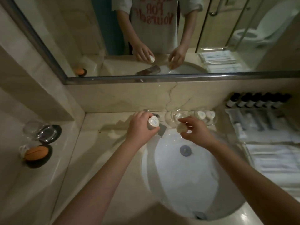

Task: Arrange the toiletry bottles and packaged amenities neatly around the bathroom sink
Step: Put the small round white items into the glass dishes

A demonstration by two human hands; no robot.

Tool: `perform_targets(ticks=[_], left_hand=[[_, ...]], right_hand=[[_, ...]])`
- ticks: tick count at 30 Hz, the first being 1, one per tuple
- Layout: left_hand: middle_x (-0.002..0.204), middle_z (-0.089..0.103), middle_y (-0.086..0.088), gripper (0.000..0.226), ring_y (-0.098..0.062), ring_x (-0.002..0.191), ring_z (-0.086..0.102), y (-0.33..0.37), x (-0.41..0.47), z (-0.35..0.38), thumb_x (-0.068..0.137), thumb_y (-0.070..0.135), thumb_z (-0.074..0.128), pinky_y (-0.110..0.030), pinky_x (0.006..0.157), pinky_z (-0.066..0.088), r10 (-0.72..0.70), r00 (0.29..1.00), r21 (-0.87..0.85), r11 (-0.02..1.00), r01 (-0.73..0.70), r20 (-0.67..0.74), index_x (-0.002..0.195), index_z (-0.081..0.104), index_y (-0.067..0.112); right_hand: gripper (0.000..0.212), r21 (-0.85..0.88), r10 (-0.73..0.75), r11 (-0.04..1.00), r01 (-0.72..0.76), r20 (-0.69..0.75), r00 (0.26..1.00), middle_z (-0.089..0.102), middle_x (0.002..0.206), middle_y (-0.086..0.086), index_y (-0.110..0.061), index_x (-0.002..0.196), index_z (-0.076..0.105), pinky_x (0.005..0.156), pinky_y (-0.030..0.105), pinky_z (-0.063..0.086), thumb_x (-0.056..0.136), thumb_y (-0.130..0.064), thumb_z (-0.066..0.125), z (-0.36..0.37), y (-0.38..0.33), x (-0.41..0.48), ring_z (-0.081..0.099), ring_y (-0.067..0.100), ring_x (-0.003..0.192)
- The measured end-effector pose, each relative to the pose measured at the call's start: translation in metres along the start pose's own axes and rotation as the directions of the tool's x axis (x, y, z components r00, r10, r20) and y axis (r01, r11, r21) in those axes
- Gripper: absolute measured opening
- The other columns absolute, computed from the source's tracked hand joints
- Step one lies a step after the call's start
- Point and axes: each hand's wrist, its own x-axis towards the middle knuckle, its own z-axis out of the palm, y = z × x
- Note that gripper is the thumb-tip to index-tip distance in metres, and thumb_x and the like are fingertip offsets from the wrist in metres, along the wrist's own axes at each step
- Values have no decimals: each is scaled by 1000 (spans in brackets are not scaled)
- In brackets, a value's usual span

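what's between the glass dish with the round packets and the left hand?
In the head view, an empty clear glass bowl and the faucet lie between the glass dish and the left hand, with the right hand reaching in just before them.

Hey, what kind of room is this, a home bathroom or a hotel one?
Probably a hotel bathroom. A row of matching small dark toiletry bottles stands beside the white sink, with wrapped amenity packets laid out on a white towel, and the mirror reflects a toilet.
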Motion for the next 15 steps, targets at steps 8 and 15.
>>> perform_targets(ticks=[8,15], left_hand=[[113,58,-8,42,-26,110,47,59,65,60,75,33,69,-36,91,42,13,981,168,985,-47,194,109,59,12],[114,59,-12,40,-31,105,56,57,113,117,73,21,74,-37,87,52,-211,920,222,965,142,330,108,61,9]], right_hand=[[53,-234,84,970,-62,83,993,62,115,12,-7,116,65,88,29,45,64,0,72,-41,50,53,60,29,104],[54,-417,21,907,65,199,980,64,123,4,-24,124,60,94,39,46,72,-15,70,-43,82,103,53,26,115]])
